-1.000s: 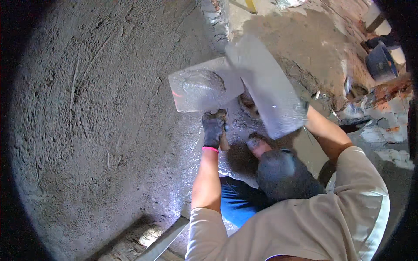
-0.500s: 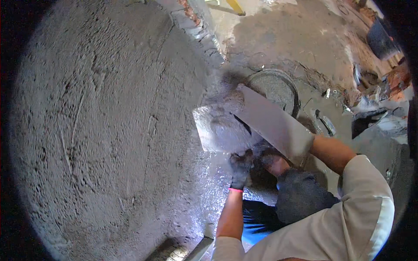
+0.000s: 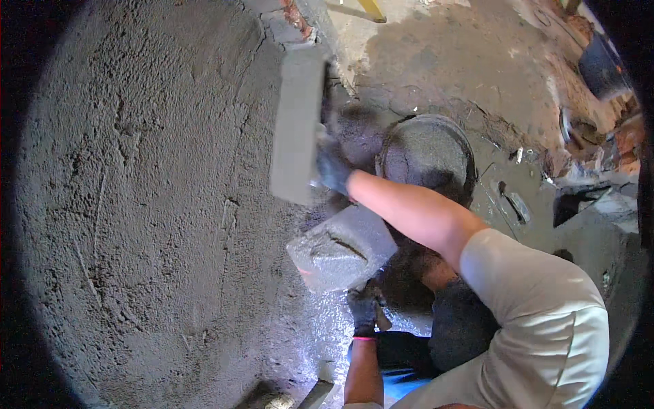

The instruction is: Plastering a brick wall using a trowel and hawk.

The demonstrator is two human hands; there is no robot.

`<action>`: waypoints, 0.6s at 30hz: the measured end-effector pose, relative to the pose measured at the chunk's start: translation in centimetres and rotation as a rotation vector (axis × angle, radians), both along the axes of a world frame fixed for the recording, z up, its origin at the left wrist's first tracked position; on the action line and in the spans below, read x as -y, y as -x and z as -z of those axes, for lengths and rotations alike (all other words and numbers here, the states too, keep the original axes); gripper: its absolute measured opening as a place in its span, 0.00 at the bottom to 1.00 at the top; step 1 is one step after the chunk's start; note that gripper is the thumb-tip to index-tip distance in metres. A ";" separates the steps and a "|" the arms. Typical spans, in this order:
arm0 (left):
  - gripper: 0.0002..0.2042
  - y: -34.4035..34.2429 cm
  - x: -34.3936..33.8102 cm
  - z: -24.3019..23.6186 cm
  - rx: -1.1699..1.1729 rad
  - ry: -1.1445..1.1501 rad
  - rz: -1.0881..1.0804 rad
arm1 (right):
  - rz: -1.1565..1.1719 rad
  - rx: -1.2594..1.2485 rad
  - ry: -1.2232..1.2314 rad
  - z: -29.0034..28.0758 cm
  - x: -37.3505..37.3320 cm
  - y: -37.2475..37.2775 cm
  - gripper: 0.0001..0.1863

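My gloved left hand (image 3: 364,310), low in the middle, is closed on the handle of a wide, square-bladed trowel (image 3: 378,235). A lump of wet grey mortar (image 3: 334,253) lies on that blade. Higher up, my gloved right hand (image 3: 332,163) grips a long rectangular plastering trowel (image 3: 294,129) from its right side; motion blurs the fingers. The blade stands lengthwise over the right part of the rough mortar-coated wall (image 3: 157,204). Whether it touches the coat I cannot tell. Behind my right forearm is a round bucket (image 3: 470,153) filled with grey mortar.
Broken brick and rubble (image 3: 627,140) lie along the right. A dark container (image 3: 603,68) stands at the upper right, and a yellow bar (image 3: 372,9) at the top. A small tool (image 3: 516,203) rests on the wet floor right of the bucket. My bent knee (image 3: 463,320) is between my arms.
My right hand has swung the plastering trowel up and left, from across the square trowel to the wall, turning it lengthwise. My left hand has lowered the square trowel slightly, uncovering its mortar.
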State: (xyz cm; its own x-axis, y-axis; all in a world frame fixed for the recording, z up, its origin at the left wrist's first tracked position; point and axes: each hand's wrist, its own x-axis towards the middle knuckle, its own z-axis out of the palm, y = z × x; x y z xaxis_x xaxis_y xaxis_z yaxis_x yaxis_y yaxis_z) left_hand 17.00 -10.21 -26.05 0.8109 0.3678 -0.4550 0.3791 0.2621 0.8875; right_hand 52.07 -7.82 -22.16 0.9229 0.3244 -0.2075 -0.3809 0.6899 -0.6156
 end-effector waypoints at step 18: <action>0.12 1.1 0.0 -0.1 0.008 0.134 -0.056 | 0.070 0.076 0.004 -15.1 -3.4 -0.3 0.04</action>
State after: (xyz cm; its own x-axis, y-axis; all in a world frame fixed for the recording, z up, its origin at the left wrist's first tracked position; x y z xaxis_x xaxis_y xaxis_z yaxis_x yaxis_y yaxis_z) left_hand 15.90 -10.25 -25.96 0.7949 0.3489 -0.4964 0.3534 0.3989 0.8462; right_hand 52.36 -4.39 -7.02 0.9564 0.2580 -0.1370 -0.2839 0.7104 -0.6440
